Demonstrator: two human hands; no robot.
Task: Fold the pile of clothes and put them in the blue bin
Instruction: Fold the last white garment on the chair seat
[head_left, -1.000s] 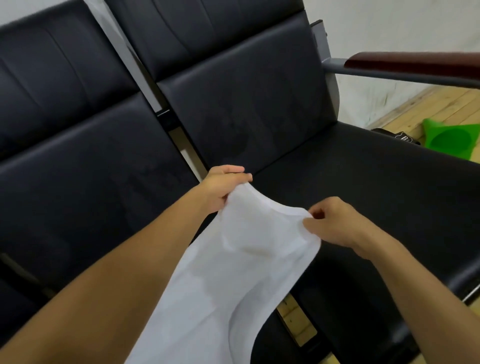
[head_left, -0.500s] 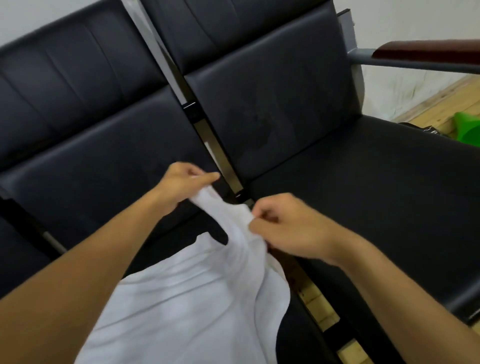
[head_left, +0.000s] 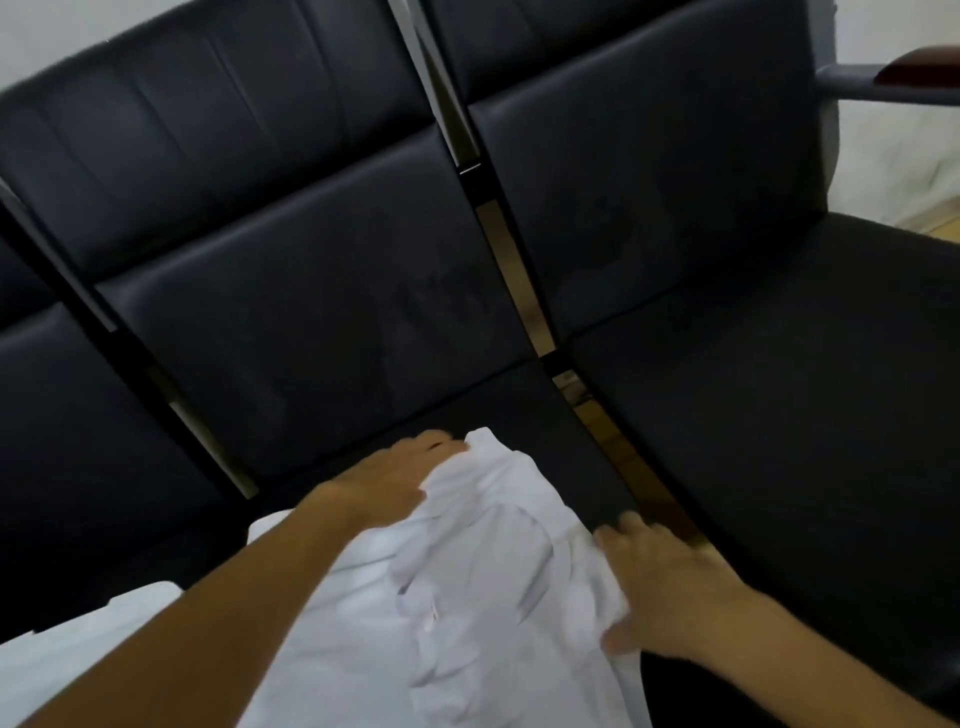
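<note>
A white garment (head_left: 467, 587) lies crumpled on the middle black seat (head_left: 576, 457), its top end toward the backrest. My left hand (head_left: 384, 478) rests on the garment's upper left edge, fingers pinching the fabric near its top. At the garment's right edge my right hand (head_left: 665, 592) lies flat, fingers spread, pressing on the cloth. The frame is blurred by motion. No blue bin is in view.
A row of black padded seats with backrests (head_left: 291, 260) fills the view. Metal gaps (head_left: 524, 306) separate the seats. The right seat (head_left: 779, 395) has a grey armrest with a red-brown top (head_left: 909, 67). A white wall stands behind.
The garment, held up in the air between both hands before, now lies on the seat. Both hands came down with it, and the right hand has opened flat on the cloth.
</note>
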